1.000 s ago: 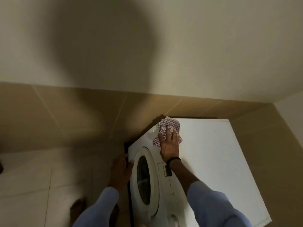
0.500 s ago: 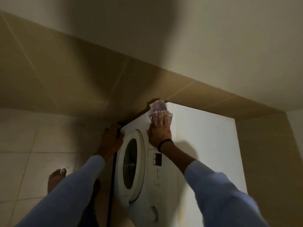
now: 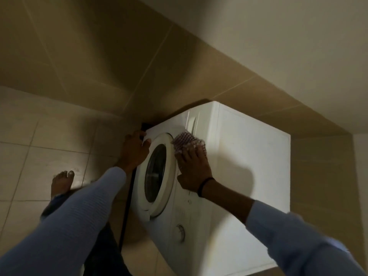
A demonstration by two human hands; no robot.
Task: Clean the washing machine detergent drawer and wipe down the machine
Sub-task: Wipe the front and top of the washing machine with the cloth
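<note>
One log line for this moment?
wipe front | right hand presses checked cloth beside door | left hand grips washer edge

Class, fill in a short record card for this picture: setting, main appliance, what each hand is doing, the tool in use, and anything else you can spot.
Setting: tiled floor and tiled wall
Appliance: white front-loading washing machine, round door closed
Right hand: pressing a checked cloth flat on the machine's front, beside the door
Left hand: gripping the machine's lower front corner
Control: dial on the front panel
Also visible: a bare foot, a black wristband
</note>
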